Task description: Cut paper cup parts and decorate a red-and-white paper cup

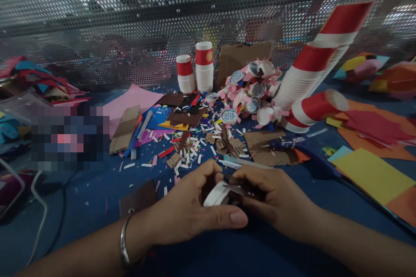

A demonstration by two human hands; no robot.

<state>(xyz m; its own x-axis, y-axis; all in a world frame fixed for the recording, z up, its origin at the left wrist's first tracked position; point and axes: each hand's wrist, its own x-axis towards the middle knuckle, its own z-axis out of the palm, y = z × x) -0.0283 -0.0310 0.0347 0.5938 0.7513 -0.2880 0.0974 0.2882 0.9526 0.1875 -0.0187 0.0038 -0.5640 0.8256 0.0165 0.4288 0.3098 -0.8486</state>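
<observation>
My left hand [191, 207] is curled round a small white paper cup [217, 195], thumb stretched under it, a metal bangle on the wrist. My right hand [269, 194] is closed on a pair of scissors [238, 189] whose blades meet the cup's rim. Both hands hover low over the blue table [91, 199], close to me. Just beyond the fingers lies a pen [240, 163] among paper scraps.
Paper cuttings [191, 143] and brown card pieces litter the middle. Red-and-white cup stacks [204, 67] stand at the back; a long leaning stack [325, 52] and cut cups with pink strips [250, 91] lie right. Coloured paper sheets [370, 173] cover the right side. A perforated metal screen [130, 8] closes the back.
</observation>
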